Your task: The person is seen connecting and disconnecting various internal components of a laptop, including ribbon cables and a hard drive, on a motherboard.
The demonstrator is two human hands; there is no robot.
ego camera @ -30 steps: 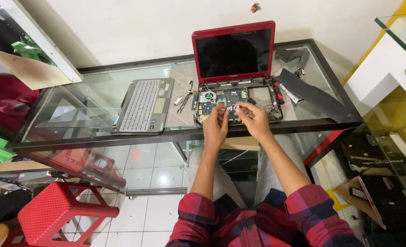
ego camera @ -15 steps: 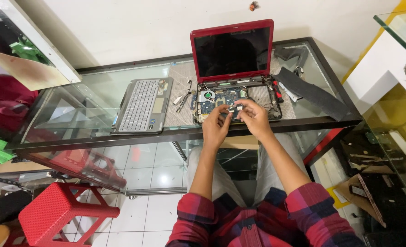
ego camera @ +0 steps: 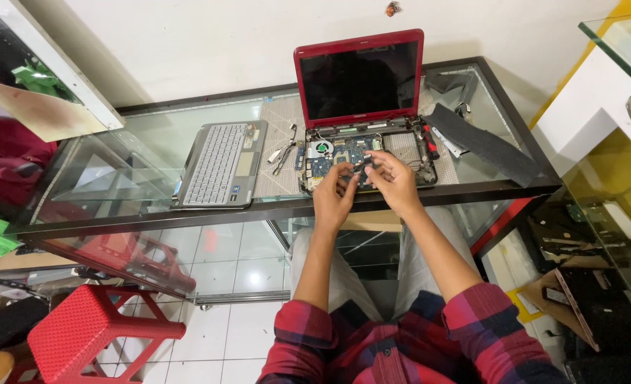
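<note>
A red laptop stands open on the glass table, its dark screen upright. Its top cover is off, and the blue motherboard with a round fan shows inside the base. My left hand and my right hand are both over the middle of the opened base, fingertips pinched together on a small part on the board. What the fingers hold is too small to make out.
The removed grey keyboard panel lies left of the laptop, with small tools between them. A red-handled screwdriver and a black strip lie to the right. A red stool stands below on the left.
My hands stay over the board with only small finger movements. The view has shifted slightly.
</note>
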